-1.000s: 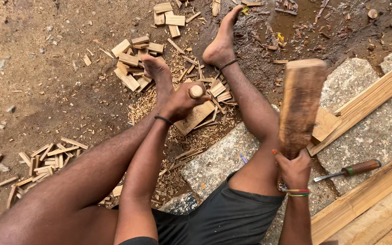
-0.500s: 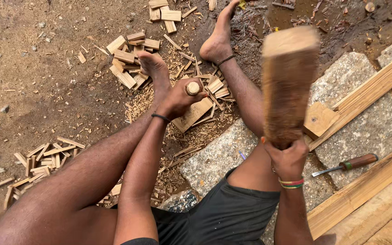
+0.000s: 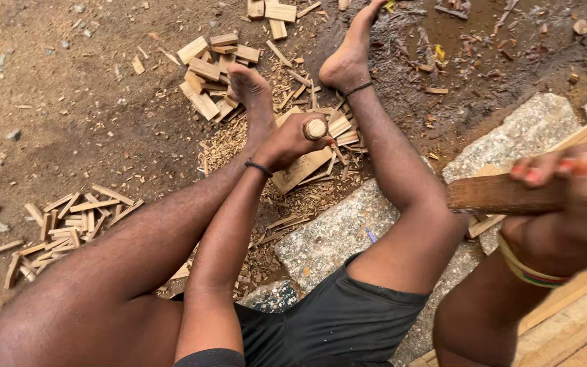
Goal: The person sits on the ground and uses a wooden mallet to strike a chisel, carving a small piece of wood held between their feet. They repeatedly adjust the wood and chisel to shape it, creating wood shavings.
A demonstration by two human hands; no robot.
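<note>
— What is the head camera showing of the ground?

— Bare brown dirt outdoors, littered with chips, with a heap of cut wooden blocks (image 3: pixel 210 62) lying by the feet and a pile of thin sticks (image 3: pixel 69 224) off to the left. Granite slabs (image 3: pixel 334 234) and a long timber plank (image 3: pixel 579 299) are lying on the right.

— And the hands?

— The left hand (image 3: pixel 287 141) is closing around a round-handled chisel (image 3: pixel 315 128), standing roughly upright between the legs over a flat wood piece (image 3: pixel 301 170). The right hand (image 3: pixel 565 204) is gripping a wooden mallet (image 3: pixel 504 194), its long axis lying nearly level, pointing left.
</note>
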